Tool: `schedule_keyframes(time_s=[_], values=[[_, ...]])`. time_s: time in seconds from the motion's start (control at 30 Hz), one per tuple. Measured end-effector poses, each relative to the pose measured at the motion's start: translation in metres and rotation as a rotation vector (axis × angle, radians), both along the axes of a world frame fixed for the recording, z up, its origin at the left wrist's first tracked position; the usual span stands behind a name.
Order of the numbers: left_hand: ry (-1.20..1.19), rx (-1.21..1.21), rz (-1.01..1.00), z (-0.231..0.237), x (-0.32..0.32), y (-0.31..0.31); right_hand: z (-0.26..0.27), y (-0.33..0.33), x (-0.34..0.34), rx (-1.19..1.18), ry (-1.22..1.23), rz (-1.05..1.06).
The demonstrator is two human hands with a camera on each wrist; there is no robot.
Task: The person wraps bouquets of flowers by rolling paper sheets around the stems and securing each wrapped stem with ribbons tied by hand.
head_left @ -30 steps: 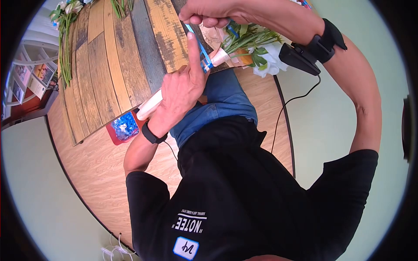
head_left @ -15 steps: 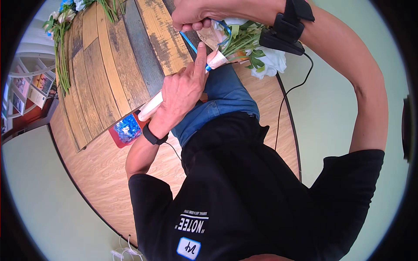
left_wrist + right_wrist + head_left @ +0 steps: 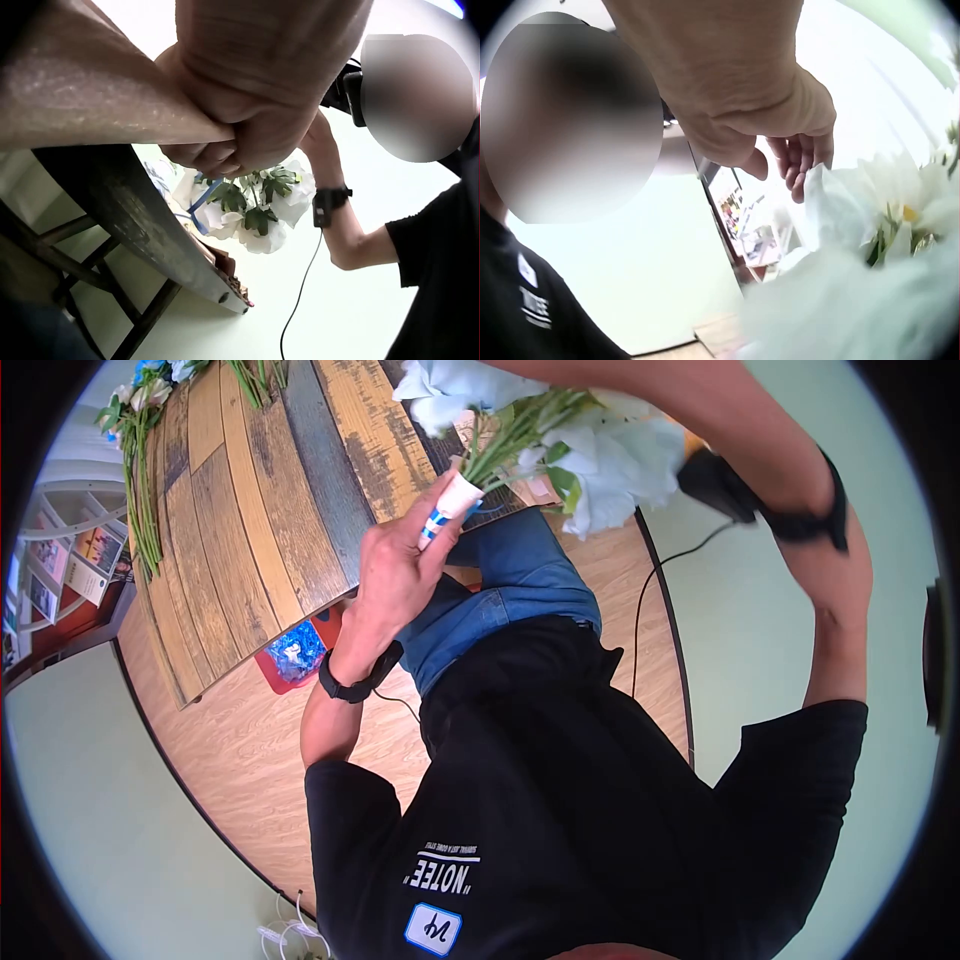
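Observation:
My left hand point(image 3: 395, 575) grips the pale wrapped handle point(image 3: 457, 494) of a flower bouquet at the table's near edge. Blue ribbon point(image 3: 432, 530) circles the wrap between thumb and fingers. White blooms point(image 3: 620, 475) and green stems spread from the handle's top toward the right arm. In the left wrist view the curled fingers of the left hand point(image 3: 247, 112) sit below white flowers point(image 3: 259, 229) and a loop of blue ribbon point(image 3: 201, 206). My right hand point(image 3: 780, 112) appears in the right wrist view, fingers loosely bent, beside big white petals point(image 3: 840, 210), with nothing in its grasp.
The plank table point(image 3: 240, 510) carries long-stemmed flowers point(image 3: 142, 510) at its left side and more stems point(image 3: 248, 382) at the back. Beneath its edge is a red bin point(image 3: 290, 678) with blue scraps. A black cable point(image 3: 640, 610) hangs from the right wrist camera.
The right hand has let go of the blue ribbon and moved up out of the head view. The left hand has turned, its pointing finger now wrapped round the handle, and the bouquet has shifted up-left.

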State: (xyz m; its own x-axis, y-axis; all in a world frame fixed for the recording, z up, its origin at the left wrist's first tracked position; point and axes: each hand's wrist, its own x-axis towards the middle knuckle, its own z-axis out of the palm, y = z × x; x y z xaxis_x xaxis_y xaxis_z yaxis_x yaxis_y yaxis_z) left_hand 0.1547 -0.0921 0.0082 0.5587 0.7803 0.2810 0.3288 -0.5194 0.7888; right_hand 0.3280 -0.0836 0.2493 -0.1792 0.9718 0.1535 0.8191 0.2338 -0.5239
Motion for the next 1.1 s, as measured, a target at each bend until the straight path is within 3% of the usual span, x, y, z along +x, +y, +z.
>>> schedule_keyframes(time_s=[0.07, 0.1, 0.13, 0.17, 0.23, 0.37, 0.5, 0.57, 0.6, 0.73, 0.8, 1.0, 1.1], values=[[0.015, -0.119, 0.041, 0.01, -0.006, 0.004, 0.015, -0.031, -0.001, -0.095, 0.069, -0.06], [0.023, -0.231, 0.079, 0.013, -0.008, 0.007, 0.008, -0.047, 0.009, -0.047, 0.111, 0.015], [-0.128, -0.324, 0.106, 0.013, -0.008, 0.01, -0.004, -0.063, 0.021, -0.002, 0.154, 0.09], [-0.13, -0.314, 0.116, 0.014, -0.011, 0.014, -0.02, -0.077, 0.034, 0.046, 0.198, 0.165], [-0.238, -0.591, 0.096, 0.018, -0.018, 0.022, -0.056, -0.093, 0.048, 0.148, 0.284, 0.307], [-0.4, -0.706, 0.025, 0.034, -0.013, 0.022, -0.138, -0.082, 0.037, 0.196, 0.449, 0.041], [-0.43, -0.722, -0.019, 0.034, -0.013, 0.018, -0.181, -0.04, 0.031, 0.268, 0.549, 0.001], [-0.446, -0.723, -0.016, 0.035, -0.013, 0.015, -0.187, -0.026, 0.026, 0.335, 0.463, 0.042], [-0.46, -0.727, -0.001, 0.036, -0.013, 0.014, -0.185, -0.024, 0.029, 0.049, 0.497, 0.044], [-0.515, -0.765, 0.0, 0.035, -0.015, 0.014, -0.199, -0.013, 0.028, -0.053, 0.585, 0.11], [-0.554, -0.794, -0.031, 0.031, -0.015, 0.014, -0.201, -0.012, 0.029, -0.143, 0.71, 0.276], [-0.529, -0.802, -0.028, 0.027, -0.013, 0.016, -0.217, -0.01, 0.035, -0.479, 0.88, 0.304], [-0.533, -0.805, -0.034, 0.025, -0.012, 0.017, -0.215, -0.013, 0.038, -0.443, 0.898, 0.263]])
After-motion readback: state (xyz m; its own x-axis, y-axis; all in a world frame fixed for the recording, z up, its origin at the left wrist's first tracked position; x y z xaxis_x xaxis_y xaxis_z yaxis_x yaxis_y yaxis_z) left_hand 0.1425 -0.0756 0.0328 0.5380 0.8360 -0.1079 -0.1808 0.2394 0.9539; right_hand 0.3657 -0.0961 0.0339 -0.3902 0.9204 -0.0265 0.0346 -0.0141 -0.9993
